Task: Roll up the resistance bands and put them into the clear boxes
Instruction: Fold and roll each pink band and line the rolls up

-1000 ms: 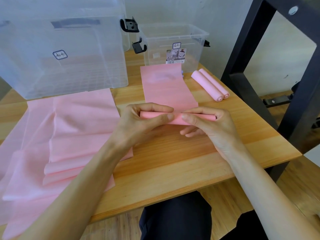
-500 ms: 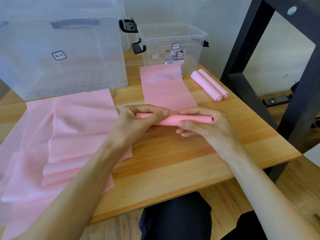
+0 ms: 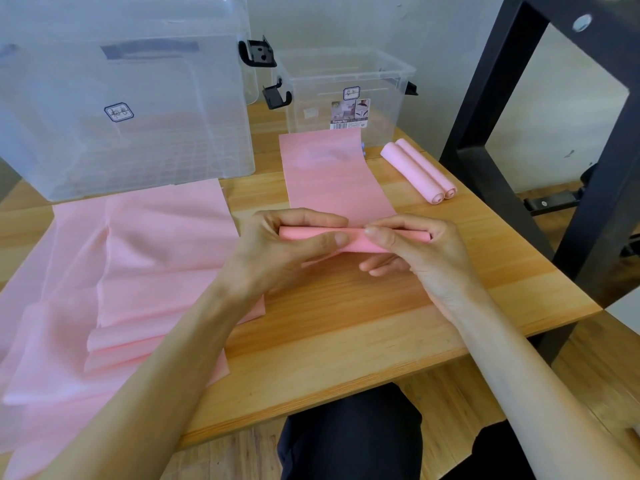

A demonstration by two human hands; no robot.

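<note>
1. Mid-roll on the band (image 3: 337,174): left hand (image 3: 277,251) and right hand (image 3: 420,252) both curled round the roll (image 3: 353,237), thumbs on top, near end of the flat strip.
2. Flat part running far, up to the small box (image 3: 346,84).
3. Two finished rolls (image 3: 417,171) lying right, not boxed yet.
4. Pile (image 3: 121,278) waiting left, near the big box (image 3: 121,98).
5. Could probably telescope or go cone-shaped if one side rolls faster.
6. Loose grip = unrolling, stretchy stuff.

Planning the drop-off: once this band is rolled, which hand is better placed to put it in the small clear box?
Right hand: it grips the roll on the side nearer the small clear box.
</note>
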